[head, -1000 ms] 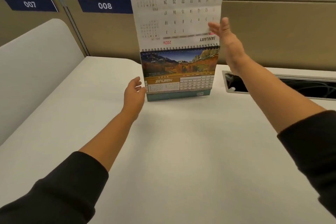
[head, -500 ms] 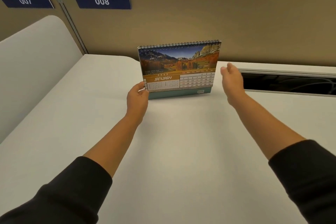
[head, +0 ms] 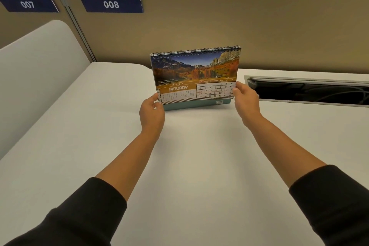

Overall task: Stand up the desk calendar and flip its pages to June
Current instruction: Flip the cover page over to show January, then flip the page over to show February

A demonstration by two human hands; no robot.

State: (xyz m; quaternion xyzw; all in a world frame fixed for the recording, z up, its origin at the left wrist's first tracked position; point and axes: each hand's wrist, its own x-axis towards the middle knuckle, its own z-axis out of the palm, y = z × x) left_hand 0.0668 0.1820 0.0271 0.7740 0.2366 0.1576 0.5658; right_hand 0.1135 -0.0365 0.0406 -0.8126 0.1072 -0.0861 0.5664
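Note:
The spiral-bound desk calendar stands upright on its teal base on the white desk, near the back partition. Its front page shows an autumn mountain photo and the word JANUARY. My left hand holds the lower left corner of the calendar, thumb at the page edge. My right hand pinches the lower right edge of the front page beside the date grid.
A tan partition with blue labels 007 and 008 runs behind the calendar. An open cable slot is cut into the desk right of the calendar. A white rounded side panel stands at the left.
A loose page that stood raised above the spiral has gone over the back. My right hand came down from it and now touches the front page's lower right edge. My left hand stayed put.

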